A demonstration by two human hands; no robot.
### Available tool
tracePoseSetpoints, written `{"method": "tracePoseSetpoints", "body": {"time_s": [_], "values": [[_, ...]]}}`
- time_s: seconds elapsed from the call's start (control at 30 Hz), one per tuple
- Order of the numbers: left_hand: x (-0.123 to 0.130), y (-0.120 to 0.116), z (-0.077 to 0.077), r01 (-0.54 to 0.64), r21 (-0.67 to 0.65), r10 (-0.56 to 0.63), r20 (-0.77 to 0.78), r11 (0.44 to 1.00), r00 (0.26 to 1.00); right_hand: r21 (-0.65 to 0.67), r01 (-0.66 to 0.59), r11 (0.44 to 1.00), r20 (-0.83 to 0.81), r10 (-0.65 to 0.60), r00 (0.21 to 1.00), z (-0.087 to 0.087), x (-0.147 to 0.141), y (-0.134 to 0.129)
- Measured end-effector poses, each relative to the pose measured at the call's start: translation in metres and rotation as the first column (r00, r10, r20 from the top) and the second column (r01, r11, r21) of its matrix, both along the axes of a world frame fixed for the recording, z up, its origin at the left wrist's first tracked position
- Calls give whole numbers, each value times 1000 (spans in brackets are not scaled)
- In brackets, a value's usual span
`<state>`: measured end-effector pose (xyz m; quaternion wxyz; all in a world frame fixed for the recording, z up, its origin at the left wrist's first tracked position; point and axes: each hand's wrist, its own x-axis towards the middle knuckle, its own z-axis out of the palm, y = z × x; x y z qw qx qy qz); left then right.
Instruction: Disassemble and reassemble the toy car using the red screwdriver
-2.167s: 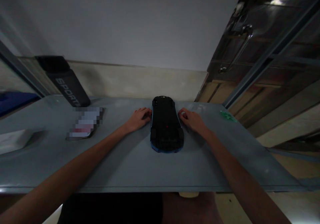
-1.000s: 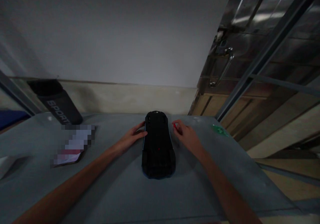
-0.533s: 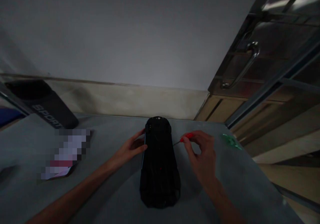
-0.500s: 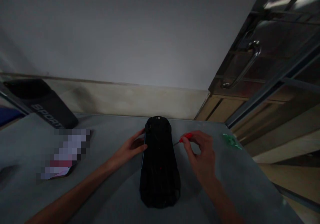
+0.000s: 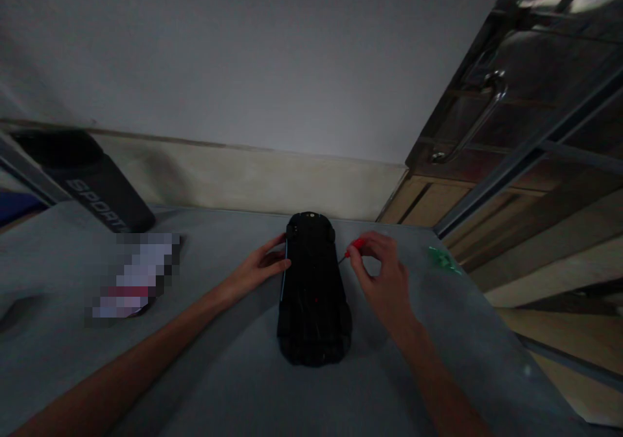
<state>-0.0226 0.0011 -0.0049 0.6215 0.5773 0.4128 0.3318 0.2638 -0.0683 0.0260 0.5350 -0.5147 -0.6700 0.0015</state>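
Note:
A black toy car [image 5: 314,294] lies upside down on the grey table [image 5: 233,391], its dark underside facing up. My left hand [image 5: 257,267] grips the car's left side, thumb on the edge of the underside and fingers along the flank. In my right hand [image 5: 382,268] is a small screwdriver with a red handle [image 5: 355,247], pinched between thumb and fingers. Its thin shaft points down and left, the tip at or close to the car's right edge; whether it touches is too dark to tell.
A dark bottle [image 5: 97,184] marked SPORT leans at the left, with a blurred flat packet [image 5: 139,274] before it. Crumpled green plastic [image 5: 444,260] lies at the right near the table's edge. A wall stands behind, and a metal door handle [image 5: 474,122] is at upper right.
The whole view has shifted, so the table things appear higher. My right hand and the screwdriver have moved slightly closer to the car, the handle more steeply tilted. My left hand keeps its grip.

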Motion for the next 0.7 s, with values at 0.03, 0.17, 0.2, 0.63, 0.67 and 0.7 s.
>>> {"method": "tracePoseSetpoints", "body": {"time_s": [0.03,0.17,0.2,0.63,0.67,0.7], "values": [[1,-1,1,1,2,-1,-4,1000,1000,-36,2,999,20,-1,1000,4,-1,0],[3,-2,5,-14,-1,14,-5,1000,1000,-219,120,968,249,-64,966,29,0,6],[3,-2,6,-16,1,16,-4,1000,1000,-258,162,953,339,-68,939,37,1,9],[4,-6,12,-3,21,3,-13,1000,1000,-427,266,864,793,216,569,110,-18,30],[4,-6,12,-4,18,4,-16,1000,1000,-425,237,874,788,228,572,108,-18,29],[4,-6,11,-5,16,6,-19,1000,1000,-417,207,885,781,233,579,106,-18,28]]}}
